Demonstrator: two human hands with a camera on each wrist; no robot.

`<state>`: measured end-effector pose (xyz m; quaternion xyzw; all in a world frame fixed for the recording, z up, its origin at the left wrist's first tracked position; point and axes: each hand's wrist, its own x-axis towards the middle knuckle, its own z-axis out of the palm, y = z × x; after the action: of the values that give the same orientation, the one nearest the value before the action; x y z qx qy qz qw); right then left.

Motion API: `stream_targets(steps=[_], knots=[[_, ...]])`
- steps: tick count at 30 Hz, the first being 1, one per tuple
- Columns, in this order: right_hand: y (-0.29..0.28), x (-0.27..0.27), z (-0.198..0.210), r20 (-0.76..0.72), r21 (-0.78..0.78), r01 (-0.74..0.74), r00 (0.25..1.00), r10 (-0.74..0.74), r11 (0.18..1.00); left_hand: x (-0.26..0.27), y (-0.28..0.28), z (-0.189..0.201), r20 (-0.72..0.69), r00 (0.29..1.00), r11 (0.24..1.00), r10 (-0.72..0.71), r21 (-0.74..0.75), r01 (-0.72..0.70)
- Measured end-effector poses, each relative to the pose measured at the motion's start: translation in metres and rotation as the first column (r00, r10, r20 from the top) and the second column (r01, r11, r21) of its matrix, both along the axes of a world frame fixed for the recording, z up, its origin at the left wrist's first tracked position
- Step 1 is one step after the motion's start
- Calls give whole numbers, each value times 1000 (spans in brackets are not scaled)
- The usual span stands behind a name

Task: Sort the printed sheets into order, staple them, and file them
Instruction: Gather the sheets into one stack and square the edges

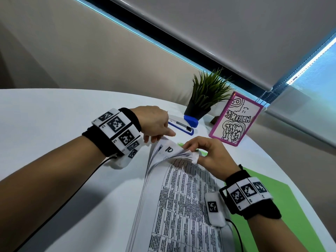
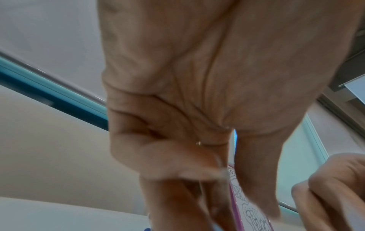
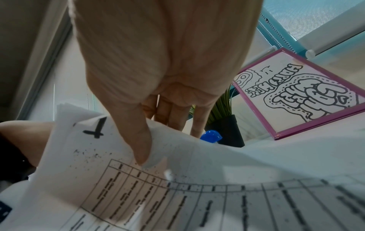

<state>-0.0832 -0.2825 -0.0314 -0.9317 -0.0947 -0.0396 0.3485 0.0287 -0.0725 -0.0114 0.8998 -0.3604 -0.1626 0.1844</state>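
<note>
A stack of printed sheets (image 1: 181, 200) with tables lies on the white table (image 1: 54, 124), over a green folder (image 1: 283, 200). Their far ends are lifted and fanned. My right hand (image 1: 190, 151) pinches the fanned corner, thumb on the page marked with a large digit (image 3: 94, 129), fingers behind it. My left hand (image 1: 160, 137) holds the raised far edge of the sheets, thumb over the top; in the left wrist view its fingers (image 2: 256, 179) point down and the paper is hidden. The blue and white stapler (image 1: 183, 124) lies just beyond both hands.
A potted plant (image 1: 205, 99) in a black pot stands behind the stapler. A pink-framed drawing (image 1: 236, 120) leans to its right. The table's curved edge (image 1: 300, 179) runs along the right. Window blinds (image 1: 236, 33) hang behind.
</note>
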Motion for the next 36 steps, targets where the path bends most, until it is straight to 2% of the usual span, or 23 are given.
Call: stream_targets(steps=[2, 8, 12, 19, 25, 28, 32, 36], knots=[[0, 1, 0, 0, 0, 0, 1000, 0, 1000, 1, 1, -1, 36, 999, 1000, -11, 13, 11], [3, 0, 0, -41, 71, -41, 998, 44, 997, 2, -3, -5, 78, 995, 995, -60, -73, 66], [2, 2, -1, -6, -3, -68, 998, 68, 998, 3, -3, -4, 157, 985, 993, -78, -72, 90], [-3, 0, 0, 55, -24, -62, 996, 63, 998, -2, -9, -3, 272, 956, 991, -112, -35, 126], [-4, -2, 1, 90, -66, -26, 995, 32, 997, -2, -8, -3, 121, 989, 991, -83, -97, 95], [-2, -3, 2, 56, -52, -14, 998, 17, 999, -1, -4, -3, 121, 989, 994, -84, -59, 91], [1, -5, 2, -29, 95, -65, 997, 68, 993, 1, -3, -5, 104, 989, 992, -109, -47, 114], [-1, -3, 0, -53, -53, -38, 998, 35, 998, 2, -4, -5, 112, 986, 988, -123, -85, 133]])
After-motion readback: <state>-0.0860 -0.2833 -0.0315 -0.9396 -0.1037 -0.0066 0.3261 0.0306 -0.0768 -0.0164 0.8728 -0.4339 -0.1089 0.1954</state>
